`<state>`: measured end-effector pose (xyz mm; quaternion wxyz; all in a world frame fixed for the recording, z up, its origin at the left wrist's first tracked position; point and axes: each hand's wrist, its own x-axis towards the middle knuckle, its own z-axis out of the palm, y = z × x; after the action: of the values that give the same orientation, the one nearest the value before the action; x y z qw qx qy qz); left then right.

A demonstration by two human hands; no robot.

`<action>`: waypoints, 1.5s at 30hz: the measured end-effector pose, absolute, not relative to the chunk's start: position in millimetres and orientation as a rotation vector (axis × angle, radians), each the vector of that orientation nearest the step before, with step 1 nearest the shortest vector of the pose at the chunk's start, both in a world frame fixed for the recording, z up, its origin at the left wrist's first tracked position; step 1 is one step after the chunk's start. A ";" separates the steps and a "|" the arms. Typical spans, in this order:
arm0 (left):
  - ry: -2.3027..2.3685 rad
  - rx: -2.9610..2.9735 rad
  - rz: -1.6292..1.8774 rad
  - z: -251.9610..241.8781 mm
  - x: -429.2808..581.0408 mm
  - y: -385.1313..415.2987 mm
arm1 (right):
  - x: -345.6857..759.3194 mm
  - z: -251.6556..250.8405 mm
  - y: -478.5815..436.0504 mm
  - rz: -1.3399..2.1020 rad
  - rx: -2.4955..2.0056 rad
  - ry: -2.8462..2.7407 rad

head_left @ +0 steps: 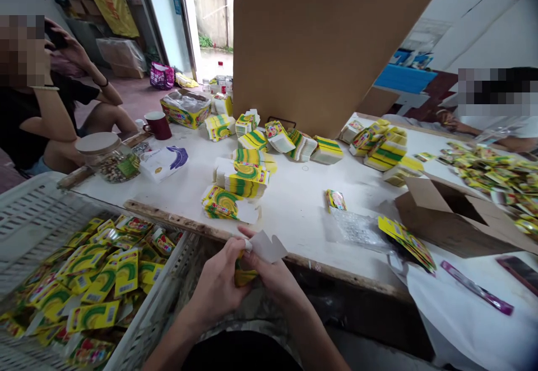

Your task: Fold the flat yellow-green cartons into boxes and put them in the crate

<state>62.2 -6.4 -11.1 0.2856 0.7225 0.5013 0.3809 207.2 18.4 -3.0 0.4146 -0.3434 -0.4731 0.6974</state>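
Observation:
Both hands meet in front of my body, just off the table's near edge. My left hand (pixel 222 277) is closed around a small yellow and green carton (pixel 244 276), its white flaps standing up. Against the carton's other side, my right hand (pixel 269 273) is closed too, near the raised flaps. Fingers hide most of the carton, so its contents cannot be seen. Just beyond my hands, a stack of flat yellow cartons (pixel 225 203) lies on the table, with more stacked cartons (pixel 244 177) behind it.
A white crate (pixel 157 304) of filled packs stands at left. On the white table (pixel 294 208) are a jar (pixel 111 161), a mug (pixel 158 126), a cardboard box (pixel 458 219) and a pack pile (pixel 496 177). A tall cardboard panel (pixel 315 46) rises behind. Two people sit nearby.

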 end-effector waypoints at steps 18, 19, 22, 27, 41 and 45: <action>1.594 1.711 1.061 -15.7 29.5 6.1 | 223.6 -19.4 31.3 0.993 -1.019 -2.114; 1.567 1.708 1.057 -12.8 26.3 6.4 | 227.0 -15.6 32.2 1.017 -1.018 -2.130; 1.481 1.711 1.062 -5.4 22.6 8.3 | 232.8 -4.0 34.0 1.117 -0.982 -2.146; 1.594 1.757 1.162 -2.4 35.0 9.1 | 221.4 -8.9 29.2 1.247 -0.991 -1.720; 1.650 1.208 1.462 -24.5 43.2 -2.0 | 191.4 -19.1 41.1 1.199 -1.101 -1.617; 1.281 0.398 1.913 -29.4 23.1 4.1 | 175.9 -17.5 72.1 0.804 -1.347 -1.828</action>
<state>23.1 4.1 -29.4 0.3920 0.1568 0.5044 0.7533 175.9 72.1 -17.5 0.3581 -0.5222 -0.7086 0.3114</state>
